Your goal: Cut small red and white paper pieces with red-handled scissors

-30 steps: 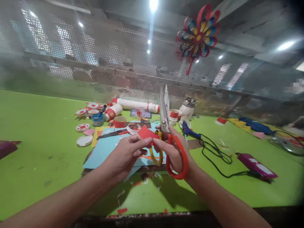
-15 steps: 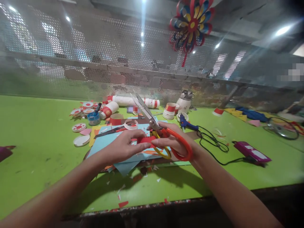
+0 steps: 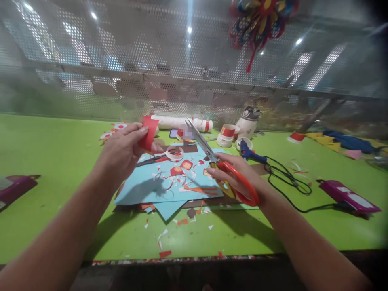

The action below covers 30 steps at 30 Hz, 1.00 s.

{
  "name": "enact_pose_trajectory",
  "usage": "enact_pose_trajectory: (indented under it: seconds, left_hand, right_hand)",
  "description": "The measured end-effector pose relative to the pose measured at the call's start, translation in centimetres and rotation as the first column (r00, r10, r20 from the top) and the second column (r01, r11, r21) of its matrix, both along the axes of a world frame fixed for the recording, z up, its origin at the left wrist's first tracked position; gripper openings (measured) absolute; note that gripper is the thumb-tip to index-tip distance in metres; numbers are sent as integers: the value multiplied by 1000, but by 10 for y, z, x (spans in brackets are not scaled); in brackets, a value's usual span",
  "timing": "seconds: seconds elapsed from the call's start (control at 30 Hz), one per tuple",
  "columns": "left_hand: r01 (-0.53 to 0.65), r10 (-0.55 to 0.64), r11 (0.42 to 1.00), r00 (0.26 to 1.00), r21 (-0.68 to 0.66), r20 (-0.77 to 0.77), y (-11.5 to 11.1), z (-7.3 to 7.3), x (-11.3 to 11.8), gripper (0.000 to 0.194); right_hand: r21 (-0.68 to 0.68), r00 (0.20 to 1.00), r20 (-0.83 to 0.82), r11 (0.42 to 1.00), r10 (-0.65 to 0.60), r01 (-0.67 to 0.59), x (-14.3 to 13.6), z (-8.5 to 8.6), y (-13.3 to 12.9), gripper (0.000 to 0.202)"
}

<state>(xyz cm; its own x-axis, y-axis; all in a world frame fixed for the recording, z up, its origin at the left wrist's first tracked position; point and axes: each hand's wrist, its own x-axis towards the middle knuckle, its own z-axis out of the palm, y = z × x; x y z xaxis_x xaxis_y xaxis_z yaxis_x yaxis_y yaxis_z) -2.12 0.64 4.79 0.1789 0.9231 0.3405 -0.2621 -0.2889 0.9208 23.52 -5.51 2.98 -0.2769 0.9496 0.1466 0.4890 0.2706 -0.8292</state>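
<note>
My left hand (image 3: pixel 125 147) pinches a piece of red paper (image 3: pixel 148 133), held up over the left part of the light blue paper (image 3: pixel 136 190). In my right hand (image 3: pixel 233 171) is a pair of scissors (image 3: pixel 206 143) with one orange and one yellow handle loop, blades pointing up and away to the left. Between my hands, red and gold cut-outs (image 3: pixel 182 167) lie on the blue paper among scraps and orange strips (image 3: pixel 203 190). A white ring (image 3: pixel 175 153) sits behind them, beside a dark second cutting tool (image 3: pixel 151 161) with red on its handle.
A blue glue gun (image 3: pixel 251 153) with a black cord lies to the right, near a purple box (image 3: pixel 348 196). White-and-red cups (image 3: pixel 226 135), a white bottle (image 3: pixel 247 123) and a long white tube (image 3: pixel 172 122) stand or lie behind. Scraps litter the green table (image 3: pixel 127 242).
My left hand has moved left and up, away from my right hand, carrying the red paper. The cut-outs on the blue paper now show. My view has shifted a little.
</note>
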Motion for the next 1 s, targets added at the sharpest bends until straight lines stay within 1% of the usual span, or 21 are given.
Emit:
enact_pose_trajectory:
  seconds: [0.07, 0.17, 0.2, 0.23, 0.3, 0.37, 0.4, 0.43, 0.47, 0.5, 0.53, 0.57, 0.6, 0.63, 0.7, 0.77, 0.8, 0.83, 0.9, 0.93, 1.0]
  left_hand:
    - [-50, 50, 999, 998, -4, 33, 3, -1, -2, 15]
    - [-227, 207, 967, 964, 115, 165, 6, -4, -3, 15]
    - [-267, 233, 952, 950, 152, 210, 7, -5, -3, 15]
    - [-281, 240, 945, 942, 164, 235, 8, -6, -3, 14]
    - [-254, 220, 959, 945, 122, 241, 10, -8, -2, 13]
    - [-248, 227, 966, 948, 70, 223, 12, -11, -1, 13]
    - [-260, 238, 962, 948, 81, 211, 12, -12, -1, 13]
    - [-295, 270, 949, 943, 112, 196, 12, -13, -1, 11]
    - [-355, 325, 920, 928, 165, 180, 13, -14, -3, 9]
    - [-420, 393, 879, 906, 224, 158, 13, -15, -4, 7]
    - [-495, 475, 821, 869, 285, 141, 13, -16, -6, 6]
    - [-539, 541, 772, 835, 336, 99, 13, -18, -8, 6]
    - [-550, 582, 749, 813, 371, 30, 13, -19, -9, 8]
    - [-531, 601, 748, 797, 398, -64, 14, -21, -10, 9]
    - [-429, 560, 808, 773, 404, -298, 15, -24, -9, 14]
    - [-321, 441, 892, 767, 317, -465, 16, -28, -6, 19]
    - [-280, 369, 928, 788, 247, -493, 17, -29, -4, 20]
    - [-244, 297, 954, 827, 172, -477, 17, -30, -3, 19]
    - [-185, 184, 982, 916, 32, -356, 17, -31, -1, 17]
    - [-154, 140, 988, 951, -28, -275, 16, -31, 0, 15]
    - [-92, 73, 987, 988, -135, -137, 16, -31, 1, 13]
  right_hand:
    - [-10, 993, 119, 1000, 26, -25, 4, -1, -1, 32]
    - [-90, 946, 289, 988, 144, -123, 5, -1, -9, 46]
    - [-120, 924, 337, 981, 183, -151, 4, -1, -13, 47]
    - [-147, 895, 385, 972, 226, -182, 2, 0, -17, 45]
    - [-195, 830, 474, 954, 295, -228, -1, 1, -22, 39]
    - [-228, 773, 540, 942, 333, -246, -1, 1, -23, 35]
    - [-238, 757, 560, 940, 337, -243, 0, 1, -21, 35]
    - [-247, 746, 574, 940, 339, -237, 3, 0, -18, 36]
    - [-254, 737, 586, 940, 336, -226, 7, 0, -15, 36]
    - [-261, 730, 597, 941, 332, -214, 11, -1, -10, 37]
    - [-262, 728, 608, 945, 318, -193, 16, -3, -6, 35]
    - [-253, 726, 624, 953, 291, -165, 21, -4, -2, 37]
    - [-232, 726, 642, 965, 248, -124, 25, -6, 1, 43]
    - [-204, 724, 660, 975, 202, -86, 28, -7, 3, 49]
    - [-162, 725, 677, 986, 131, -27, 31, -9, 2, 56]
    - [-159, 733, 669, 987, 124, -22, 28, -8, -5, 53]
    - [-173, 738, 658, 984, 148, -43, 26, -8, -10, 48]
    - [-190, 741, 646, 979, 182, -75, 23, -7, -15, 42]
    - [-219, 738, 630, 967, 241, -129, 19, -6, -24, 31]
    - [-218, 737, 630, 966, 246, -137, 18, -6, -26, 30]
    - [-207, 738, 634, 971, 229, -123, 22, -7, -25, 30]
